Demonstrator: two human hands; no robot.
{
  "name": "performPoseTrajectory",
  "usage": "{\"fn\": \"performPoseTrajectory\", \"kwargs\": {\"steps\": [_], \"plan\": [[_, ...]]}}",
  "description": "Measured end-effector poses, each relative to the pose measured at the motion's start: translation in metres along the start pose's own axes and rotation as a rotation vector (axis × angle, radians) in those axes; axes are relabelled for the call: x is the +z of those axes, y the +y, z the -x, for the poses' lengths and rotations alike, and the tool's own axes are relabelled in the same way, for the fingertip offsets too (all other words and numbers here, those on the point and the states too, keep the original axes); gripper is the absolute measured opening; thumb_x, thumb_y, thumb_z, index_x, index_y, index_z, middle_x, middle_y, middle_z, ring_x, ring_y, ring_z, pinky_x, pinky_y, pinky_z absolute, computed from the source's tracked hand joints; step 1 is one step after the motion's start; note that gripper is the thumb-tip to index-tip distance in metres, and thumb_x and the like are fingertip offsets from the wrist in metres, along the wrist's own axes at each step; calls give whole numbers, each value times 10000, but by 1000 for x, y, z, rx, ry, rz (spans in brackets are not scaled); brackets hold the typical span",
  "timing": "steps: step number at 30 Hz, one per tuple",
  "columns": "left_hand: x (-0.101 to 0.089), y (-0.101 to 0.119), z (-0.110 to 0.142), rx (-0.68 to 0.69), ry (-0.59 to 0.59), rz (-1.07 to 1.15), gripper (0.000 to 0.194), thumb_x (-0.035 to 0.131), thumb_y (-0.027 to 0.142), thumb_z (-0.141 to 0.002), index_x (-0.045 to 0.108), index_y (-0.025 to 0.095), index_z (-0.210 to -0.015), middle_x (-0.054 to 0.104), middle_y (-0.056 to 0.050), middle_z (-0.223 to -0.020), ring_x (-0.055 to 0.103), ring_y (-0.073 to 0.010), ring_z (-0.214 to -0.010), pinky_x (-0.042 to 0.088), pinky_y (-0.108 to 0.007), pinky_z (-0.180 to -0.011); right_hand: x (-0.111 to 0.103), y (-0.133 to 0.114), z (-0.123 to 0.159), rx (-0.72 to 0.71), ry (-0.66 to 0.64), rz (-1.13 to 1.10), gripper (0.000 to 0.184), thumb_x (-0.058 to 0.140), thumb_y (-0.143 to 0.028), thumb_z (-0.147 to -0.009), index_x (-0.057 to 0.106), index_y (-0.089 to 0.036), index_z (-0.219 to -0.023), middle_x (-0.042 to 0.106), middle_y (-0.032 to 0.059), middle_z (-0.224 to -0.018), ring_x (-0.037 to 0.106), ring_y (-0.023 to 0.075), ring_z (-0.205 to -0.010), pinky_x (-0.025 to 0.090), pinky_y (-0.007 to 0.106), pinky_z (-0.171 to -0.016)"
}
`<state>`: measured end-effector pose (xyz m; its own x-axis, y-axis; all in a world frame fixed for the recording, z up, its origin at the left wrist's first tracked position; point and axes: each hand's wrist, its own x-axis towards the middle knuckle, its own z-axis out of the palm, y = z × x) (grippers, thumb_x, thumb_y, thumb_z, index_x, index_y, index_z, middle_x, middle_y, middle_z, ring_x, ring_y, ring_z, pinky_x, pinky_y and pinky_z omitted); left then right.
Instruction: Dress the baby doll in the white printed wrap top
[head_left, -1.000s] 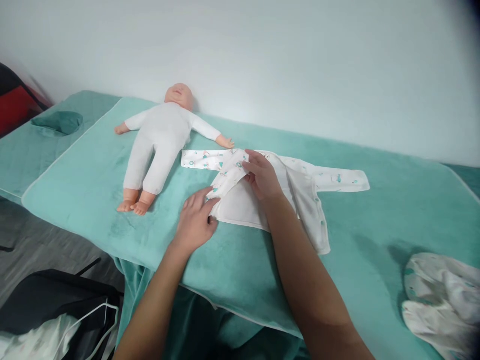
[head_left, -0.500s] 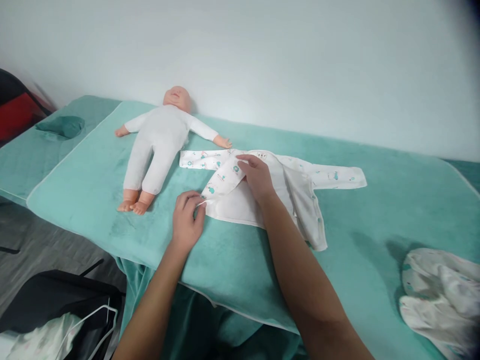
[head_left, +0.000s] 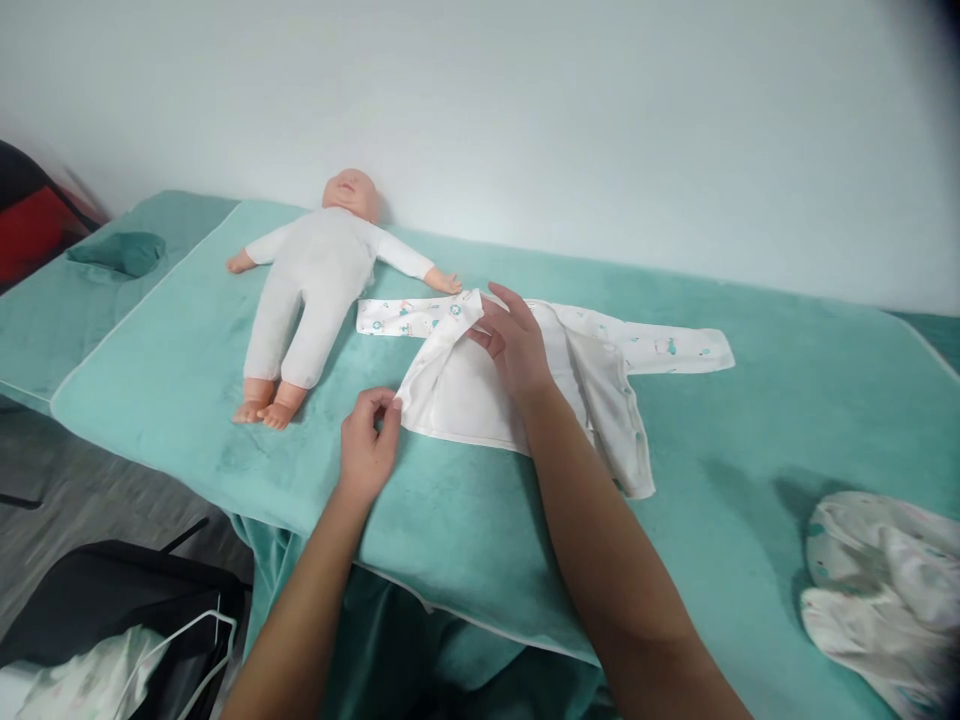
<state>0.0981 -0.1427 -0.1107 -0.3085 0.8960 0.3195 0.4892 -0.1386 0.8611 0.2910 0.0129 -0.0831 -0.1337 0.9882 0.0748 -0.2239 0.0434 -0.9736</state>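
The left hand (head_left: 369, 440) has thumb and index finger closed on the lower outer corner of a long-sleeved baby top (head_left: 472, 400), while the right hand (head_left: 514, 340) is half spread at its neck edge; whether that one pinches the cloth or merely rests on it, I cannot tell. Between them, the front panel (head_left: 431, 365) on the left hand's side has just been turned outward: half a second ago its printed outer face was on show, and now the plain inner face is up, with print left only near the shoulder. With the opposite panel (head_left: 619, 420) also showing its plain inside, I judge the top to be lying nearly fully opened out, both sleeves (head_left: 390, 318) stretched sideways. It lies on a teal mat (head_left: 150, 350), just beside a baby doll (head_left: 322, 265) on its back in white, whose near hand reaches close to the shoulder of the top; contact there is unclear. Farther right lies a crumpled printed cloth (head_left: 862, 620). At lower left, a black chair (head_left: 135, 590) bears another printed cloth (head_left: 90, 680), beside the person's left forearm.
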Motion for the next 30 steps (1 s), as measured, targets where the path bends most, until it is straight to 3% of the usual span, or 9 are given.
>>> {"fn": "performPoseTrajectory", "kwargs": {"steps": [4,7,13,17,20,24,27,30], "plan": [[1,-1,1,19,1,-39,208,545,327,-1009,623,227,-1174,692,-8,-860,659,-150,-759,542,-291,-736,3,1,0,26,-32,36,493,754,-505,-762,660,-339,-1217,699,7,-1220,648,212,-1156,603,416,-972],[2,0,0,44,-6,-81,216,541,315,-1008,626,225,-1186,700,-9,-866,661,-152,-754,543,-291,-737,4,5,-2,26,-26,73,410,781,-439,-726,720,-300,-1108,672,2,-1086,642,180,-1038,603,402,-978],[5,1,-4,209,-90,-249,241,531,267,-1003,657,232,-1206,718,-79,-1123,687,-215,-1019,539,-359,-888,0,10,-6,24,86,358,304,693,-369,-766,765,-264,-1042,565,-31,-808,588,133,-680,597,373,-788],[7,-3,-5,274,-140,-447,359,615,199,-922,645,242,-1278,684,-94,-1220,659,-269,-1142,501,-409,-934,-3,11,-7,34,127,408,237,689,-370,-776,778,-251,-960,546,-35,-688,519,130,-616,556,341,-693],[8,-4,-4,266,-127,-445,358,559,139,-927,641,228,-1264,693,-88,-1172,663,-256,-1097,487,-397,-906,-4,11,-8,57,135,259,243,727,-373,-757,767,-255,-966,563,-33,-721,551,133,-665,563,325,-697],[6,-3,-2,207,-64,-343,196,506,244,-1015,658,209,-1134,722,-62,-1005,669,-219,-923,479,-369,-840,-3,6,-5,79,92,-59,338,786,-382,-746,708,-276,-1057,662,-23,-853,668,150,-834,601,358,-885],[5,0,-3,163,12,-285,182,505,310,-1032,640,209,-963,712,-52,-912,645,-208,-862,481,-359,-814,-2,4,-3,43,30,-91,360,783,-411,-784,682,-298,-1110,738,-2,-1017,714,187,-1017,577,411,-1020],[4,1,-5,168,123,-254,236,519,315,-1027,564,219,-816,700,-70,-968,633,-216,-961,485,-374,-884,-1,9,-4,-46,-76,20,383,767,-441,-808,685,-312,-1160,733,18,-1243,654,238,-1260,521,457,-1119]]}}
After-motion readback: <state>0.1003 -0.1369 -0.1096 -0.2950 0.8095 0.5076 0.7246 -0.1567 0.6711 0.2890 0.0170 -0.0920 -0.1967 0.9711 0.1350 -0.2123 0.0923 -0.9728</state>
